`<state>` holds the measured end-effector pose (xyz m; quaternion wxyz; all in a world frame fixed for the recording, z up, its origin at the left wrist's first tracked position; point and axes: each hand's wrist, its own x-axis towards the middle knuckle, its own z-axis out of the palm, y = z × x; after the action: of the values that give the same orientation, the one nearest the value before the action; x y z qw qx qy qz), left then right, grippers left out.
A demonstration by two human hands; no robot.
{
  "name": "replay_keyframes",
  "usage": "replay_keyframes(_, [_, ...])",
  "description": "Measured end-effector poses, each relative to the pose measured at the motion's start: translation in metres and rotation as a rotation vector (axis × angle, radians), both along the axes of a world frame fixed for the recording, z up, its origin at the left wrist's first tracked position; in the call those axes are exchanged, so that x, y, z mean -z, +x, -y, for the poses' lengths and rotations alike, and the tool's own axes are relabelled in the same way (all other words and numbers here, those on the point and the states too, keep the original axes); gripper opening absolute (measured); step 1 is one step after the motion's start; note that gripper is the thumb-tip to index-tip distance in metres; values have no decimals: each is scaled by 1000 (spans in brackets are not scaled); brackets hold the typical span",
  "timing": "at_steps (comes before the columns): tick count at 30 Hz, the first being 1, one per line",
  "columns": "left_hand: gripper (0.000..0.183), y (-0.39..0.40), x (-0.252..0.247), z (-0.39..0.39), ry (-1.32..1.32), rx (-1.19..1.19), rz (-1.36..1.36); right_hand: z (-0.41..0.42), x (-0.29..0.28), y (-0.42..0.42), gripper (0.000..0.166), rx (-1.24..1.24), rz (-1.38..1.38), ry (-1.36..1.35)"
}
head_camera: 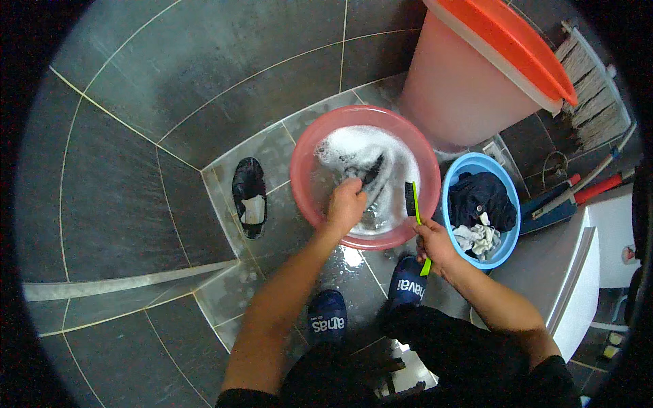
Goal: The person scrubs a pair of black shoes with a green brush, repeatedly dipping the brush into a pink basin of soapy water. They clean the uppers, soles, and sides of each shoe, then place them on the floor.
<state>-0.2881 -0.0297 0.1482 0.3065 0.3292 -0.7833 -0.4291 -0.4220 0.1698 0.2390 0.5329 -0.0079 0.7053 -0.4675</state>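
A pink plastic basin [301, 178] on the tiled floor holds water topped with white suds [357, 140]. My left hand [347, 204] reaches over its near rim and grips a dark item, apparently a black shoe [374, 171], partly hidden by foam and water. In my right hand [433, 242] is a green-handled scrub brush [417, 201], its black bristles facing left over the basin's right side. A wet black slip-on shoe [249, 196] with a pale insole lies on the floor left of the basin.
A blue tub [516, 219] of dark and white clothes stands at the right. Behind it are a large pink bin [459, 86] with an orange basin on top, and a broom head [594, 84]. A white appliance [571, 285] stands lower right. My feet wear blue slippers [327, 313].
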Motion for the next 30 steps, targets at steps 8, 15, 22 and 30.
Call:
replay_keyframes(8, [8,64,-101,13,-473,-41,-121,21,-19,18,53,-47,-121,-63])
replay_keyframes(15, [17,198,-136,2,-786,45,-63,19,-23,28,63,-150,-167,-82])
replay_keyframes(22, [16,284,-44,-18,-631,300,563,16,-19,41,63,-369,-316,-158])
replay_keyframes(30, [19,307,91,-63,-670,380,371,12,-14,96,57,-848,-439,-238])
